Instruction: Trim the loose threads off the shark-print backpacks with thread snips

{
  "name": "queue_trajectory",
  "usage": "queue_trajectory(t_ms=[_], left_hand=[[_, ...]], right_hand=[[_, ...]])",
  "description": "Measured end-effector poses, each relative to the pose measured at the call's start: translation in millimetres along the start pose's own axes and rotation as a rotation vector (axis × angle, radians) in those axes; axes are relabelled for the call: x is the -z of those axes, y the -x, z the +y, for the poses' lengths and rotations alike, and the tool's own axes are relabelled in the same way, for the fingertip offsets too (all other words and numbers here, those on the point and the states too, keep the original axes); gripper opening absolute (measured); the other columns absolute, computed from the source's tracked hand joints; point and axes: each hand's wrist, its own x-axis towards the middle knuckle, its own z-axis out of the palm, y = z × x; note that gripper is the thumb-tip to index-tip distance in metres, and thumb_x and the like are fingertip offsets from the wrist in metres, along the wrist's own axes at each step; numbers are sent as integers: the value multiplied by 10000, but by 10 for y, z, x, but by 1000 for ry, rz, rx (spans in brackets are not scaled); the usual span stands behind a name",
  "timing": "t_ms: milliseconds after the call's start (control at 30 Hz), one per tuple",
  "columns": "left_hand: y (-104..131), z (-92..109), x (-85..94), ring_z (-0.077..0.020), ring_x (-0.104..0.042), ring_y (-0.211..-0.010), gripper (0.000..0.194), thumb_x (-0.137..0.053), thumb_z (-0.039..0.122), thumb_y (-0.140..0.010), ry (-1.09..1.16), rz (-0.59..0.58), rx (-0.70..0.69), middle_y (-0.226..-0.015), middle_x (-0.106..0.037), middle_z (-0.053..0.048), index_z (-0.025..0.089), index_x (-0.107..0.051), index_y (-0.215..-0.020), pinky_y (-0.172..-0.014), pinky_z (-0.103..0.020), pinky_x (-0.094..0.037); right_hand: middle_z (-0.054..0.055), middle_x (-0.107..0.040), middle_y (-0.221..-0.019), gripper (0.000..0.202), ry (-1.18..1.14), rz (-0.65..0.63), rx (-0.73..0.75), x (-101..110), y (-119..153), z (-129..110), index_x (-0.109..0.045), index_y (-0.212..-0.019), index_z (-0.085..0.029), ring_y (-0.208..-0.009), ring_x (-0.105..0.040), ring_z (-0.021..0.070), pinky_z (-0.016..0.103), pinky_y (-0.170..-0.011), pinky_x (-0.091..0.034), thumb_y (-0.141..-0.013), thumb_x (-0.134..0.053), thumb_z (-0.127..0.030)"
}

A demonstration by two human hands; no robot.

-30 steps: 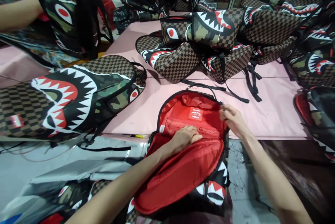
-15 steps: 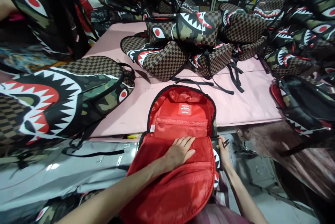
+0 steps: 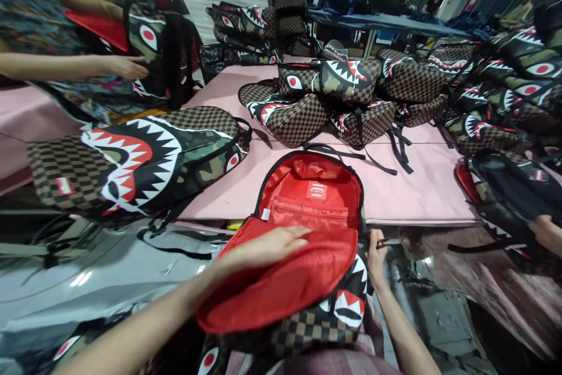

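Note:
An unzipped backpack [image 3: 317, 319] with checkered and shark-mouth panels leans at the front edge of the pink table. Its front flap is folded down toward me, showing the red lining [image 3: 281, 299] with a mesh pocket and a white-printed label [image 3: 316, 189]. My left hand [image 3: 276, 244] is open, fingers stretched out together over the flap's inner side; whether the palm presses on it I cannot tell. At the bag's right side, my right hand [image 3: 376, 252] is closed round a small dark two-pointed tool, which looks like thread snips [image 3: 383, 242], close to the bag's edge.
Another shark backpack [image 3: 175, 158] lies on the pink table [image 3: 408, 188] at left, its straps hanging over the edge. Several more are piled at the back and right. A co-worker's hand [image 3: 127, 66] touches a bag at left; another person's hand [image 3: 547, 233] is at right.
My view has tilted up and shifted left. The flap's lower end has lifted, uncovering the checkered front beneath. My left hand has moved slightly left, and another person's hand has appeared at right.

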Motion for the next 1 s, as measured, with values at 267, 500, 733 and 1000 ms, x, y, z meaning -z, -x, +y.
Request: queue_trajectory(t_ms=[267, 500, 733, 1000], left_hand=[[655, 772, 629, -157, -546, -1063, 317, -347, 340, -872, -210, 783, -339, -1008, -647, 99, 429, -558, -1091, -950, -363, -428], [-114, 1102, 275, -223, -562, -856, 158, -472, 241, -830, -598, 210, -261, -922, -610, -79, 174, -610, -870, -691, -330, -479], [77, 1014, 318, -212, -589, -805, 94, -591, 302, -714, -726, -129, -218, -813, -652, -23, 236, -649, -749, -640, -287, -417], [-7, 758, 230, -152, -591, -632, 207, -758, 379, -559, -696, -205, -200, -708, -655, 18, 237, -649, -665, -470, -232, -301]], right_hand=[[-31, -367, -545, 336, -252, 136, 122, -196, 208, -1080, -336, -648, -240, -485, -372, 129, 271, -487, -331, -887, -352, -476], [-23, -423, -522, 282, -99, -73, 422, -163, 509, -1517, -424, -659, -235, -447, -392, 124, 269, -462, -314, -904, -370, -363], [-13, -489, -624, 242, 0, -314, 585, -110, 849, -1349, -432, -679, -207, -563, -465, 109, 235, -530, -352, -907, -351, -204], [3, -500, -687, 217, -33, -490, 603, -138, 994, -1351, -410, -712, -202, -645, -482, 126, 254, -588, -377, -901, -309, -167]])
